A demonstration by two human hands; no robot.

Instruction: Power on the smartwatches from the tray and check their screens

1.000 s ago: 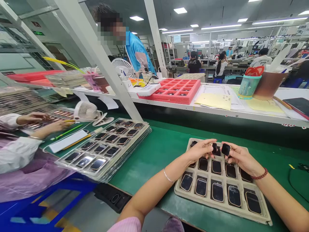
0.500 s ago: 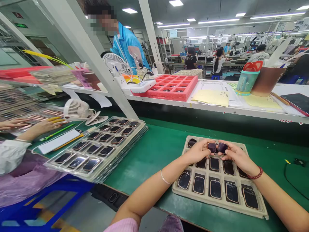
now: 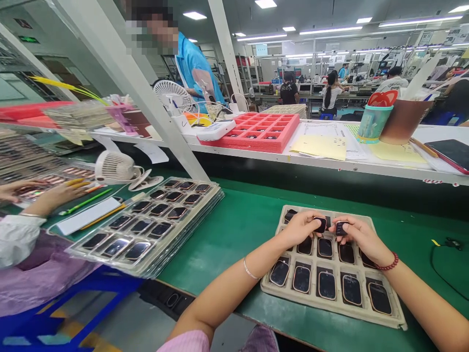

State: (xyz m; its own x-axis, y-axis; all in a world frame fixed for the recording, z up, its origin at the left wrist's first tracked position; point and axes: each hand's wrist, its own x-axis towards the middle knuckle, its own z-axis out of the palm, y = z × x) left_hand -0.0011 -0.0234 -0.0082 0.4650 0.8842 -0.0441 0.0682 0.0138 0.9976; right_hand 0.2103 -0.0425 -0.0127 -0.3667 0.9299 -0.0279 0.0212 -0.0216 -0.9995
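Above the back rows of a beige compartment tray (image 3: 366, 315), my two hands each hold a small dark-faced smartwatch body. My left hand (image 3: 301, 229) pinches one smartwatch body (image 3: 321, 225), its thumb lying on the dark face. My right hand (image 3: 361, 235) grips the other smartwatch body (image 3: 341, 228), thumb also across the front. A narrow gap separates the two pieces. Below them, more dark rectangular watch bodies (image 3: 327, 285) with gold-coloured rims lie in the tray's compartments. Parts of the back rows are hidden behind my hands.
A stack of clear-covered trays (image 3: 146, 233) with watch bodies stands to the left. Beyond it are a small fan (image 3: 116, 167) and a co-worker's hands (image 3: 60, 195). A shelf (image 3: 315, 161) with a red foam tray (image 3: 252, 134) and cups runs behind. A black cable (image 3: 436, 274) lies at right.
The two watch bodies have moved slightly apart. Both thumbs have shifted from the edges onto the dark faces. The trays have not moved.
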